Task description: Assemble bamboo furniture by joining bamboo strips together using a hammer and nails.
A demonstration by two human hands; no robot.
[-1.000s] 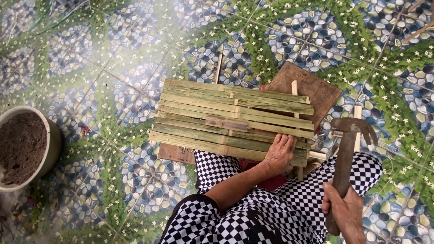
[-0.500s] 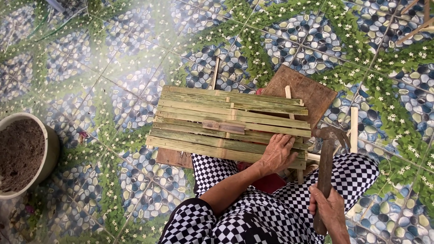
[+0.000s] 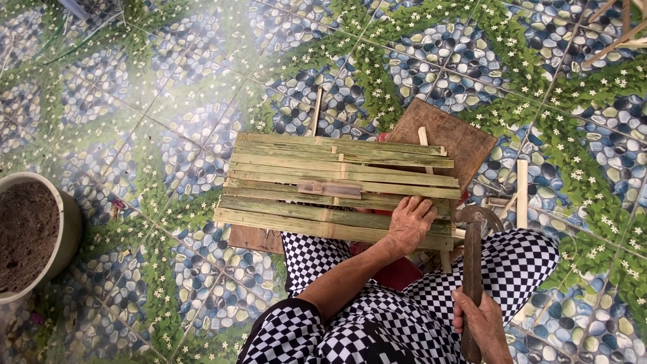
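A person in black-and-white checked trousers sits on a patterned pebble-and-vine tiled floor [image 3: 168, 101], working at a panel of green bamboo slats [image 3: 337, 185] that lies at the centre of the frame, across the knees and over a brown wooden board [image 3: 448, 135]. The left hand [image 3: 410, 224] rests on the panel's lower right edge, fingers [image 3: 423, 207] curled loosely over the slats, pressing down rather than clutching. The right hand [image 3: 480, 323], at the lower right of the frame, is wrapped tight around the handle of a hammer [image 3: 473, 259], whose dark head sits just beside the panel's right end. A round pot of soil [image 3: 30, 236] stands at the left edge.
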